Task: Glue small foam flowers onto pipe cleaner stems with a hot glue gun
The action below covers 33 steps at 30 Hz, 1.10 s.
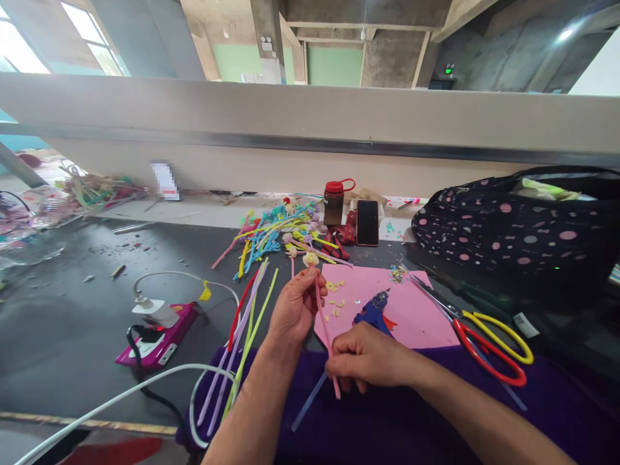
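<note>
My left hand (296, 307) pinches the upper part of a pink pipe cleaner (325, 323), just below a small cream flower (310, 259) at its top. Lower down the same stem, my right hand (368, 356) has its fingers closed round it near the bottom end. Beyond my right hand, a blue glue gun (372, 312) lies on a pink sheet (416, 316), its rear part hidden. Small yellow pieces (334, 303) are scattered on the sheet beside my left hand. A translucent glue stick (309, 402) pokes out below my right hand.
Scissors (494, 345) lie at right, near a dotted bag (513, 226). Loose pipe cleaners (249, 323) and a magenta power strip (159, 336) with cables are left. At the back stand a pile of pipe-cleaner flowers (281, 232), a bottle (334, 203) and a phone (367, 223).
</note>
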Available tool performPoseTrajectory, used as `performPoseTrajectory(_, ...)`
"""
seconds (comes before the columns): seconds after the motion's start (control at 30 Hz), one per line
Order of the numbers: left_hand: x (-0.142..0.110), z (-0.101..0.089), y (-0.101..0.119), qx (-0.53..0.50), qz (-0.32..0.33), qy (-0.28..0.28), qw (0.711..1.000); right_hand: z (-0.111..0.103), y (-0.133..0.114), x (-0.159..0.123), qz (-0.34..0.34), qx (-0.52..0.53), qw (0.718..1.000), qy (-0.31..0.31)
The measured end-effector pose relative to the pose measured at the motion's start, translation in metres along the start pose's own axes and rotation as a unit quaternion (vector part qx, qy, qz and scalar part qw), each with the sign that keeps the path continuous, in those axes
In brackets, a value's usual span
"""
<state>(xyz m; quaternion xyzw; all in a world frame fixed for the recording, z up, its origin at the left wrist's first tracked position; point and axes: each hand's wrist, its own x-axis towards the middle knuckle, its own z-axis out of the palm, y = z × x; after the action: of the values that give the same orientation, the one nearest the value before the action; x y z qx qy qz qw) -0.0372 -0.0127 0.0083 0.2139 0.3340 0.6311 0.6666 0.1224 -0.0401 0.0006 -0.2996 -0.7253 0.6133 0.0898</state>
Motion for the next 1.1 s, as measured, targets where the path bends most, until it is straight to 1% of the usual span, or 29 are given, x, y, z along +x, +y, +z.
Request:
performPoseTrajectory(0.07,0.000,0.000,0.003,-0.012,-0.005,-0.001,1.000,-0.002,-0.001,-0.005,-0.007,-0.035,0.999,-0.039)
performPoseTrajectory(0.13,-0.001,-0.001,0.008,-0.021,-0.003,-0.001,1.000,-0.008,-0.003,-0.009,-0.026,-0.073,0.996,-0.043)
performPoseTrajectory(0.2,-0.002,-0.002,0.012,-0.031,0.002,-0.010,0.999,-0.018,-0.003,-0.009,-0.037,-0.080,0.996,-0.008)
performPoseTrajectory(0.27,-0.002,-0.005,0.017,-0.034,0.009,-0.022,0.999,-0.028,-0.003,-0.006,-0.039,-0.073,0.995,0.054)
performPoseTrajectory(0.37,-0.003,-0.009,0.024,-0.024,0.032,-0.024,0.999,-0.038,-0.003,-0.002,-0.056,-0.104,0.981,0.153)
performPoseTrajectory(0.43,-0.003,-0.011,0.026,-0.014,0.046,-0.019,0.999,-0.041,-0.003,0.001,-0.071,-0.144,0.970,0.184)
performPoseTrajectory(0.53,-0.002,-0.012,0.027,-0.006,0.058,-0.006,0.998,-0.045,-0.007,0.010,-0.095,-0.239,0.945,0.203)
performPoseTrajectory(0.6,-0.001,-0.012,0.026,-0.004,0.065,0.005,0.998,-0.051,-0.013,0.024,-0.103,-0.330,0.916,0.204)
performPoseTrajectory(0.67,0.000,-0.013,0.026,-0.003,0.072,0.010,0.997,-0.059,-0.017,0.043,-0.098,-0.424,0.882,0.180)
performPoseTrajectory(0.7,0.001,-0.013,0.026,-0.002,0.077,0.012,0.997,-0.063,-0.018,0.055,-0.082,-0.474,0.862,0.161)
performPoseTrajectory(0.77,0.002,-0.015,0.025,-0.002,0.084,0.014,0.996,-0.069,-0.019,0.080,-0.068,-0.500,0.851,0.145)
performPoseTrajectory(0.9,0.006,-0.019,0.025,-0.012,0.091,0.020,0.996,-0.075,-0.016,0.123,-0.044,-0.546,0.825,0.143)
performPoseTrajectory(0.97,0.007,-0.020,0.024,-0.018,0.093,0.020,0.995,-0.075,-0.014,0.136,-0.042,-0.566,0.813,0.132)
performPoseTrajectory(1.1,0.008,-0.021,0.022,-0.013,0.092,0.023,0.995,-0.073,-0.014,0.150,-0.053,-0.593,0.800,0.081)
